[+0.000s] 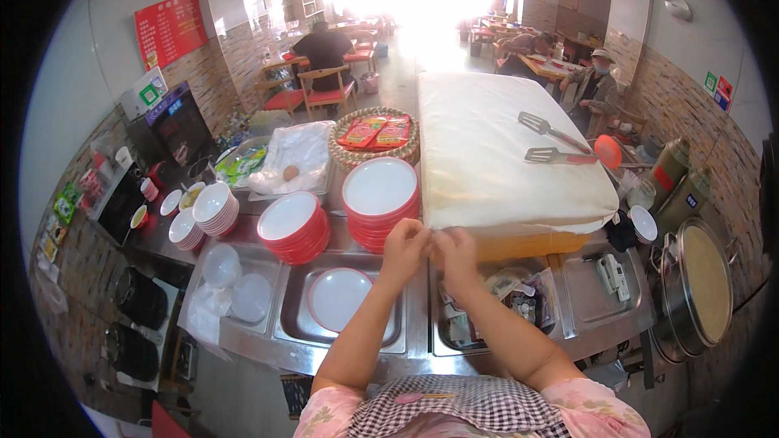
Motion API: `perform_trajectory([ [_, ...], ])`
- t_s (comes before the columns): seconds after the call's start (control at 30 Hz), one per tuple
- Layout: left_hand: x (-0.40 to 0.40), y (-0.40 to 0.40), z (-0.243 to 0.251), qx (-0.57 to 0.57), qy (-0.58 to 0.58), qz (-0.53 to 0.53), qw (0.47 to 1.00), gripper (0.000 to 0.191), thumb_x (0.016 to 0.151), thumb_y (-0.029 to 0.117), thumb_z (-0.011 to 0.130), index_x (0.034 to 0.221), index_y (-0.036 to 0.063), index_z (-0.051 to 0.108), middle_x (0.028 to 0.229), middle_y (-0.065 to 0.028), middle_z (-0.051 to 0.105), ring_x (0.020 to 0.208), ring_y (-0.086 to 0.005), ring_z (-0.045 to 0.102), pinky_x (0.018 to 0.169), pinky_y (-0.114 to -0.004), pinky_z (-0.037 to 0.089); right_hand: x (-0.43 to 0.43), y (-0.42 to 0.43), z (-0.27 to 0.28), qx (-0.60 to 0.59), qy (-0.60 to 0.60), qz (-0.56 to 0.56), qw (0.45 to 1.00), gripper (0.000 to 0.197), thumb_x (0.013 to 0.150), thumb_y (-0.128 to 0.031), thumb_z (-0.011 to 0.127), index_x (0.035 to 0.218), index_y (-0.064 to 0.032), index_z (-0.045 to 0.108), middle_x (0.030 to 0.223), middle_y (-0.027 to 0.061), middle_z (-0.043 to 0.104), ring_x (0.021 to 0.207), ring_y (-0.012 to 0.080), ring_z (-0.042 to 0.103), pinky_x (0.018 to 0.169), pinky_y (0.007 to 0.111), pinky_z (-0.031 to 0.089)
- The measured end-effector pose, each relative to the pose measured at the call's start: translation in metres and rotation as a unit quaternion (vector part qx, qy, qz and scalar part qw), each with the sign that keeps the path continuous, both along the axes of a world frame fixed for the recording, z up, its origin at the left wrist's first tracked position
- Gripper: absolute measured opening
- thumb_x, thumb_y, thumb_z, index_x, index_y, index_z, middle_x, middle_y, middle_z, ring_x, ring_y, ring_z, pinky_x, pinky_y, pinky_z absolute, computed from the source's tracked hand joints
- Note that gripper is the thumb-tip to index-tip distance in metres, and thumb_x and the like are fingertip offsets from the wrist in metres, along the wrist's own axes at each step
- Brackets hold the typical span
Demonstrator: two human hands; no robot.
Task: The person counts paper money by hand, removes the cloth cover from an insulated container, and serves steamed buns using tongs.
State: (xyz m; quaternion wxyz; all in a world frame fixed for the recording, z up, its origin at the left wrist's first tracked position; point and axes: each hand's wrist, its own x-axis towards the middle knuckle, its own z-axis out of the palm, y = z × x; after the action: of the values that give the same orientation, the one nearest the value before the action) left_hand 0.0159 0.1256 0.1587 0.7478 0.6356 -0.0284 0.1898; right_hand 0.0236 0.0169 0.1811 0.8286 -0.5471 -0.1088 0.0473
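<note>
My left hand point(406, 249) and my right hand point(457, 258) meet at the near left corner of a white cloth cover point(511, 152). The fingertips of both hands are pinched together there, seemingly on the cloth's edge, though the exact grip is partly hidden. Below the cloth shows the yellow side of a large box point(529, 246). On top of the cover, toward the right, lie metal serving tongs point(551, 134) with slotted ends. A tall stack of red-rimmed white plates point(380, 188) stands just left of my left hand.
Another plate stack point(289, 219) and stacked bowls point(214, 204) stand leftward. One plate point(341, 298) lies in a steel pan. Banknotes and coins point(523, 304) fill the pan below my right hand. A woven basket point(372, 161) holds red packets. A large pot point(700, 286) stands right. People sit beyond.
</note>
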Motion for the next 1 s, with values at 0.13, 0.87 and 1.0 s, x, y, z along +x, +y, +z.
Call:
perform_trajectory([
  [0.13, -0.001, -0.001, -0.002, -0.005, -0.019, 0.0, 1.0, 0.005, 0.086, 0.005, 0.054, 0.083, 0.0034, 0.05, 0.07, 0.0006, 0.051, 0.06, -0.0052, 0.047, 0.053, -0.018, 0.038, 0.005, 0.003, -0.008, -0.042, 0.005, 0.002, 0.999, 0.017, 0.089, -0.017, 0.051, 0.087, -0.0004, 0.05, 0.072, 0.0062, 0.059, 0.055, 0.0098, 0.053, 0.047, 0.021, 0.038],
  [0.87, 0.023, 0.001, 0.033, -0.045, 0.18, -0.144, 0.972, 0.03, 0.087, 0.03, 0.056, 0.078, 0.0013, 0.057, 0.061, -0.006, 0.057, 0.045, -0.0117, 0.05, 0.043, -0.023, 0.038, 0.028, 0.0, -0.018, 0.127, 0.182, 0.085, 0.971, 0.02, 0.09, -0.022, 0.051, 0.088, -0.0028, 0.055, 0.076, 0.0042, 0.057, 0.048, 0.0072, 0.049, 0.034, 0.018, 0.029],
  [1.0, 0.024, 0.002, 0.032, -0.003, 0.156, -0.124, 0.98, 0.025, 0.088, 0.023, 0.054, 0.084, -0.0008, 0.058, 0.066, -0.0073, 0.06, 0.048, -0.0113, 0.052, 0.043, -0.022, 0.04, 0.02, -0.005, -0.016, 0.116, 0.18, 0.078, 0.974, 0.02, 0.088, -0.023, 0.055, 0.09, -0.0033, 0.054, 0.077, 0.0044, 0.058, 0.05, 0.0069, 0.049, 0.034, 0.018, 0.028],
])
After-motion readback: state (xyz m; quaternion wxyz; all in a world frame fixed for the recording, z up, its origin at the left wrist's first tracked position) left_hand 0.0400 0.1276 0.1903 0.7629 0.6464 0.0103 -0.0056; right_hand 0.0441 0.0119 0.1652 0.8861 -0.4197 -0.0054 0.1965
